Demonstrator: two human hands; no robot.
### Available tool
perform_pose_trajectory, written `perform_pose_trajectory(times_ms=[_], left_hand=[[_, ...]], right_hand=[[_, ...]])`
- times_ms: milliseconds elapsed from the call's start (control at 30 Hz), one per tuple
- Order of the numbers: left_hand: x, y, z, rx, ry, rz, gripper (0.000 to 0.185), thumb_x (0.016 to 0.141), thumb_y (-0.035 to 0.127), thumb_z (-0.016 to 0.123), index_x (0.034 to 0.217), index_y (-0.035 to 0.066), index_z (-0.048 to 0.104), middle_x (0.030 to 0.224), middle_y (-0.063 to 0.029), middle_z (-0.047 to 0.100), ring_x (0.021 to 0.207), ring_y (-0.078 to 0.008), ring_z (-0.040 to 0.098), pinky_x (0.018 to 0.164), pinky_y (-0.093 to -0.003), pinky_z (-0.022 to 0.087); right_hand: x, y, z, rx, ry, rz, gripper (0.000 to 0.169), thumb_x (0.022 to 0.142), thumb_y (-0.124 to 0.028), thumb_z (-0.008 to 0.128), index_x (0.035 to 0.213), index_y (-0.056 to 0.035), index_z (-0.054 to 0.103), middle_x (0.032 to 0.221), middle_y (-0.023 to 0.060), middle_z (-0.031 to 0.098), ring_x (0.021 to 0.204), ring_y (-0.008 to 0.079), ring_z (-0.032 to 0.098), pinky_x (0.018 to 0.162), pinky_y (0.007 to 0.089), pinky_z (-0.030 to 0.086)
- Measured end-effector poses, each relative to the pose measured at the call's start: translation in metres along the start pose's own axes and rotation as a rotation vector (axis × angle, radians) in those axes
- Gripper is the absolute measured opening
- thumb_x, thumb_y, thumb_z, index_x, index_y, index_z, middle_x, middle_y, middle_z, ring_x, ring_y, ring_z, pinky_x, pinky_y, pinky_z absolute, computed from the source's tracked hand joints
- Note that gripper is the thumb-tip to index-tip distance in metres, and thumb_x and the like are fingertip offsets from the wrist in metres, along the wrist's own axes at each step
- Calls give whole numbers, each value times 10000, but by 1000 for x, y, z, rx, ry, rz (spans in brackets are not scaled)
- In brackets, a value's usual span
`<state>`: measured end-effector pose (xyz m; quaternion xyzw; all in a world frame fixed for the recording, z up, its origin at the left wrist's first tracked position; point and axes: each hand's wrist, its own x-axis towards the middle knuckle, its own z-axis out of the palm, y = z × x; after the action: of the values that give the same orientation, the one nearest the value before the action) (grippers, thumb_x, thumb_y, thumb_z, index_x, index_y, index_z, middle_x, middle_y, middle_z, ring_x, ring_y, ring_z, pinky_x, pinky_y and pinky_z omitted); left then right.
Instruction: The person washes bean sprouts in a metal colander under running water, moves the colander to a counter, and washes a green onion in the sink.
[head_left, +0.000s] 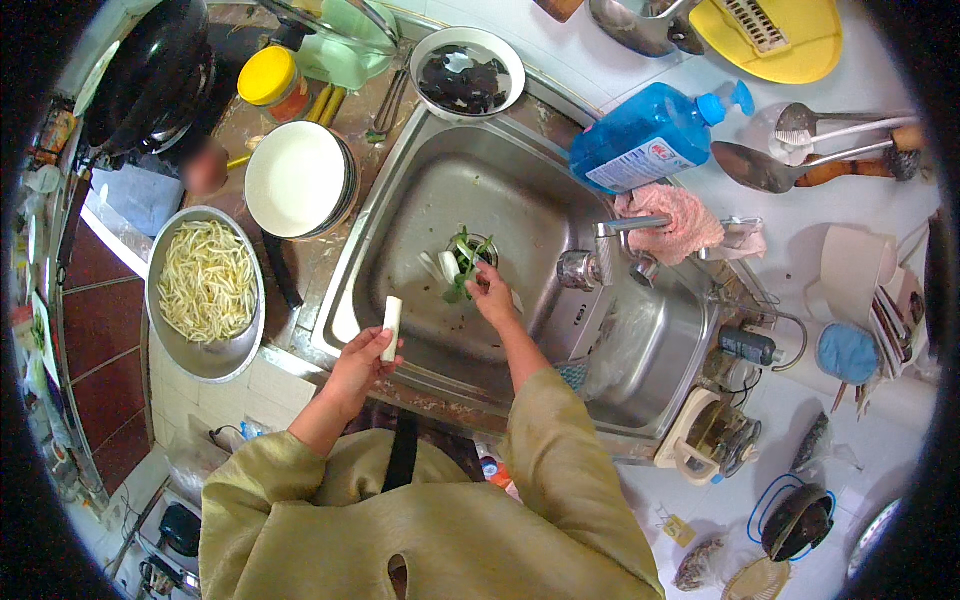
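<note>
My left hand (365, 358) grips a short white stalk piece (391, 328), probably leek or scallion, upright at the near left rim of the sink. Inside the stainless steel sink (420, 180), my right hand (493, 295) reaches to the drain. Its curved fingertips are at a small heap of green leaf and stem scraps (461, 279); whether they pinch any of it cannot be made out. A white stalk offcut (448, 264) lies among the scraps, partly covering the drain strainer. Small dark bits are scattered over the basin floor.
A steel bowl of bean sprouts (206, 281) stands at left, beside stacked white bowls (295, 178) and a dark knife handle (281, 270). A bowl of dark soaking food (465, 75) sits at the sink's far corner. The faucet (600, 259) and blue soap bottle (641, 139) are at right.
</note>
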<state>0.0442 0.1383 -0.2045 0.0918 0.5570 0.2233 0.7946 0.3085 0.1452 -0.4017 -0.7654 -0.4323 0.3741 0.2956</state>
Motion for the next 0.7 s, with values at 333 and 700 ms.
perform_pose_trajectory(times_ms=[333,700], left_hand=[[2,-1,-8,19,0,12,287,867,334,586,1039,110,533,933,4,604,785,-112,571,736,-253,421],[-3,2,-10,17,-15,13,305,868,335,584,1057,102,527,950,-1,591,797,-118,567,763,-258,431]], right_hand=[[-16,-10,-34,-721,98,251,395,678,-202,708,1003,-54,541,1045,175,522,1030,356,490,839,435,448],[-33,-8,-45,-621,118,-12,202,766,-64,558,954,5,537,971,179,519,934,350,523,771,439,446]])
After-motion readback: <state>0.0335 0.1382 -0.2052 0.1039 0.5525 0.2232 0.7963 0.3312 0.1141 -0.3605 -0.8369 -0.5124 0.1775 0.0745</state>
